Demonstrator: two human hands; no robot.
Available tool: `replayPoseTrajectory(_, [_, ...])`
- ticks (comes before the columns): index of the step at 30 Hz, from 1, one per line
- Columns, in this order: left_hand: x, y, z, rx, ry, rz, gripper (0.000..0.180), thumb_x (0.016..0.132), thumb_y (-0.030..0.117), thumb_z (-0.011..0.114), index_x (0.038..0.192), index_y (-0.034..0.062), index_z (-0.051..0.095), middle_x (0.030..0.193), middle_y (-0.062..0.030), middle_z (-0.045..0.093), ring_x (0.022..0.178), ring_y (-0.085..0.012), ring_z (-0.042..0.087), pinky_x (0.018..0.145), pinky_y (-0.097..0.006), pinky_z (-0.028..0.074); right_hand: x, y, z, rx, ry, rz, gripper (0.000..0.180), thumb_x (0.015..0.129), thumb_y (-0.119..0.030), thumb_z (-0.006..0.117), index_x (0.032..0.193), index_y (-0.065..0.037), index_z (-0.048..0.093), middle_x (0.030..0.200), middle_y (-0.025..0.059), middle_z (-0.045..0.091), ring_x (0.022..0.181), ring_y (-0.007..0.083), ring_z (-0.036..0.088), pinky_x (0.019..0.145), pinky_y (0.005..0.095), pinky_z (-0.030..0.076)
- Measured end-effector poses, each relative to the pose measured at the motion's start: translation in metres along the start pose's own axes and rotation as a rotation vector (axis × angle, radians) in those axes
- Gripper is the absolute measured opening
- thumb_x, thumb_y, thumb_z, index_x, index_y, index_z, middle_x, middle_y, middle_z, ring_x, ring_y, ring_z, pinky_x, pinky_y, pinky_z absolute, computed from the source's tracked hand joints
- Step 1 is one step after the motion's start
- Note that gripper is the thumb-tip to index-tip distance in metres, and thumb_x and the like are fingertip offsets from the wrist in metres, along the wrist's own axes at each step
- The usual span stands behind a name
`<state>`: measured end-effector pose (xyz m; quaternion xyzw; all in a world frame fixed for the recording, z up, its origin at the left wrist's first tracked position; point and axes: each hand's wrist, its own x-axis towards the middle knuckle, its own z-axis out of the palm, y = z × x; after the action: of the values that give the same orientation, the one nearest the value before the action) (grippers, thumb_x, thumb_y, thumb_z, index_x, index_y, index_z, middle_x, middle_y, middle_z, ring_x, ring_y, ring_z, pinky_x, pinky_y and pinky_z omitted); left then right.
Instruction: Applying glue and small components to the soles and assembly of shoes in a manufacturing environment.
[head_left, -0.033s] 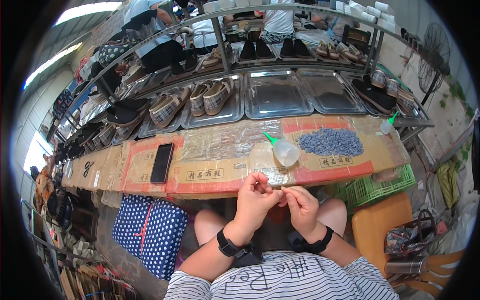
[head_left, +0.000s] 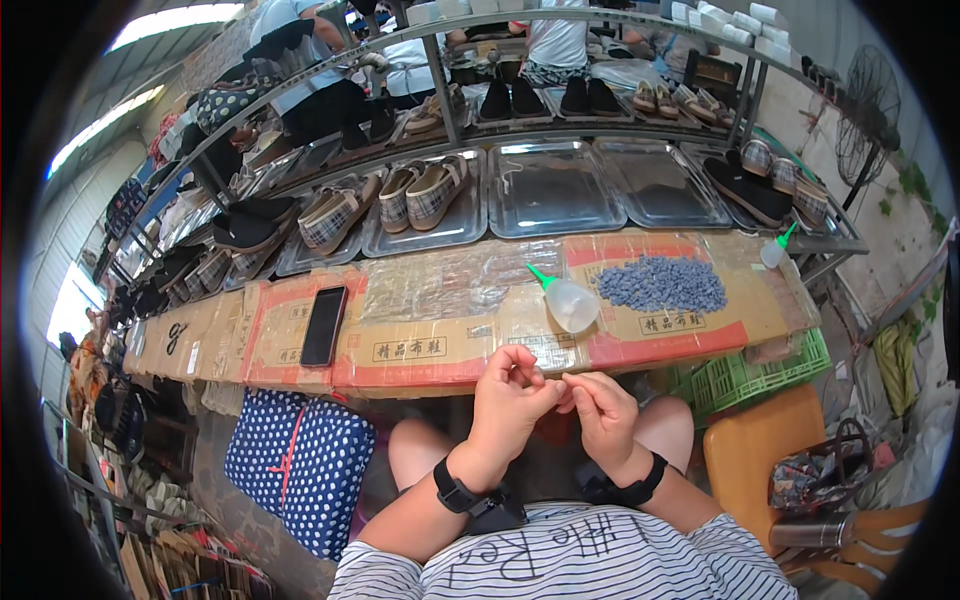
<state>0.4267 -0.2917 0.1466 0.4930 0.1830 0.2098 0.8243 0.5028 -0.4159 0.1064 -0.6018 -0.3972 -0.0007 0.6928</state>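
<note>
My left hand (head_left: 512, 400) and my right hand (head_left: 605, 412) meet just in front of the cardboard-covered bench (head_left: 420, 345), above my lap. Thumbs and fingertips of both are pinched together and touch each other. Whatever sits between them is too small or hidden to make out. Beyond my hands, a clear squeeze bottle (head_left: 573, 306) with a green nozzle lies on the cardboard, its tip pointing away to the left. To its right spreads a pile of small blue-grey pieces (head_left: 662, 285).
A dark phone (head_left: 324, 327) lies on the bench at left. Behind the bench, a metal rack (head_left: 470, 135) carries trays and shoes, including plaid shoes (head_left: 425, 192). A second nozzle bottle (head_left: 774, 250) stands far right. Below are a green crate (head_left: 765, 378), a polka-dot bundle (head_left: 255, 450) and a wooden chair (head_left: 745, 465).
</note>
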Motion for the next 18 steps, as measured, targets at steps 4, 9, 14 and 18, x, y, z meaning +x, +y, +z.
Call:
replayPoseTrajectory(4, [0.0024,-0.0048,-0.0038,0.012,0.015,0.036,0.037,0.081,-0.012,0.071,0.102,0.0066,0.048,0.089,-0.0015,0.052,0.084,-0.0090,0.055,0.082,-0.024,0.054,-0.0010,0.0050,-0.0009,0.083,0.019,0.055,0.018,0.098,0.000,0.056,0.110,0.007,0.066,0.099,0.0133,0.068,0.078,0.0153,0.069,0.066,0.0246,0.057])
replayPoseTrajectory(9, [0.0032,-0.0062,-0.0023,-0.006,0.022,0.032,0.035,0.082,-0.011,0.072,0.101,0.0068,0.049,0.088,-0.0012,0.054,0.082,-0.0082,0.055,0.081,-0.023,0.052,-0.0005,0.0076,-0.0024,0.146,0.023,0.090,0.018,0.099,-0.001,0.055,0.111,0.007,0.066,0.100,0.0130,0.068,0.080,0.0151,0.069,0.066,0.0243,0.057])
replayPoseTrajectory(14, [0.0033,-0.0064,-0.0007,-0.054,0.008,0.024,0.035,0.081,-0.011,0.072,0.101,0.0067,0.049,0.088,-0.0014,0.055,0.081,-0.0080,0.055,0.079,-0.022,0.051,-0.0008,0.0090,-0.0031,0.147,0.019,0.106,0.019,0.099,-0.001,0.054,0.111,0.007,0.066,0.100,0.0130,0.068,0.079,0.0148,0.068,0.066,0.0238,0.057])
replayPoseTrajectory(18, [0.0027,-0.0048,0.0007,-0.044,0.016,0.021,0.035,0.081,-0.011,0.072,0.101,0.0066,0.049,0.087,-0.0011,0.055,0.081,-0.0079,0.055,0.078,-0.022,0.051,-0.0003,0.0084,-0.0025,0.147,0.023,0.107,0.019,0.099,-0.001,0.054,0.110,0.007,0.066,0.100,0.0128,0.068,0.079,0.0145,0.068,0.066,0.0236,0.056])
